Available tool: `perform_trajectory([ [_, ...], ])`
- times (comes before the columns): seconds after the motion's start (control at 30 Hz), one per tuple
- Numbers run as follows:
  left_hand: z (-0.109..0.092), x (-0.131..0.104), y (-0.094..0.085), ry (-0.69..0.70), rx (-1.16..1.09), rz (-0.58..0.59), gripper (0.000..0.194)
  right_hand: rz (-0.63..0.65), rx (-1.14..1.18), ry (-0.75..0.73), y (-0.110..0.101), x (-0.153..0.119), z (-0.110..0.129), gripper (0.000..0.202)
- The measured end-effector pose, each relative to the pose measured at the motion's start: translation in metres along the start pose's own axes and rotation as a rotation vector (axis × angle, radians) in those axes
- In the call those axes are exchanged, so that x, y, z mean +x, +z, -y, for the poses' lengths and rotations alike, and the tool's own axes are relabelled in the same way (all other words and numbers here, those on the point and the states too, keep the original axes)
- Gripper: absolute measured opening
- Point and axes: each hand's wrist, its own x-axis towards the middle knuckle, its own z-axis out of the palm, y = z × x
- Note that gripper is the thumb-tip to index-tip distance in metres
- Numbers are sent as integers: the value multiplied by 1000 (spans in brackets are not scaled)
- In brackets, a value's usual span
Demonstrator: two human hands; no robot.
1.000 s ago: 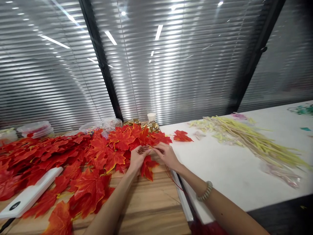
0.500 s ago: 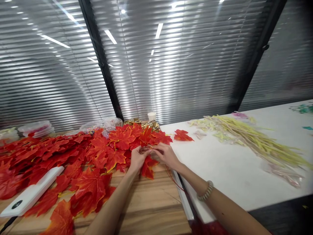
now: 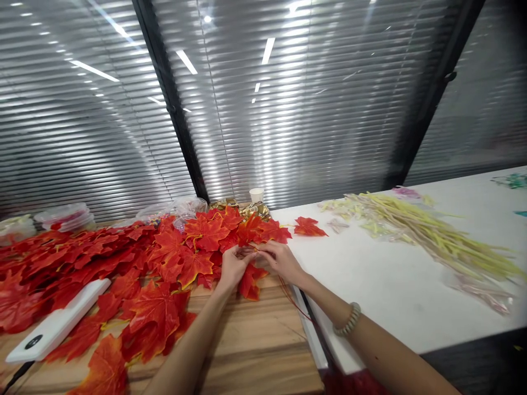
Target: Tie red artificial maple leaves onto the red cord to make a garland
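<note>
Slatted blinds [image 3: 313,109] rise behind our white table [image 3: 382,291] and wooden bench [image 3: 263,340]. Red leaves [image 3: 82,252] crowd the bench's left side and far edge, close against our left hand [image 3: 233,269]. Yellow stems [image 3: 436,230] lie across the white table. We have a white device [image 3: 61,323] near the bench's near left corner. Towards its far right corner, under our hands, is a red leaf [image 3: 249,282] with pointed lobes. Our right hand [image 3: 284,260] pinches a thin strand [image 3: 256,249]; we cannot tell whether the left fingertips meet. A thin red cord [image 3: 294,300] trails over the bench's right edge.
</note>
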Motion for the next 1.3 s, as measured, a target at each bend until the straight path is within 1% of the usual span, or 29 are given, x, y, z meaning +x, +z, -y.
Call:
perform_trajectory([
  [0.23,-6,-1,0,-13,7,25,28,-6,18,8,-1,0,-2,18],
  [0.4,-5,-1,1,-26,12,34,27,-17,21,12,0,0,0,17],
  [0.6,-4,-2,1,-30,34,69,21,-25,57,23,2,-1,0,17],
  [0.87,-6,-5,3,-2,51,86,22,-21,128,119,0,0,3,22],
  [1.0,-7,-5,1,33,66,97,21,17,237,235,0,2,3,30],
  [1.17,-3,0,-2,2,7,134,23,93,468,335,2,3,-2,43],
  [1.23,-2,1,-2,-4,-23,98,24,103,552,380,2,3,-1,42],
  [1.3,-3,2,-3,-10,-48,38,26,129,618,418,0,2,2,40],
])
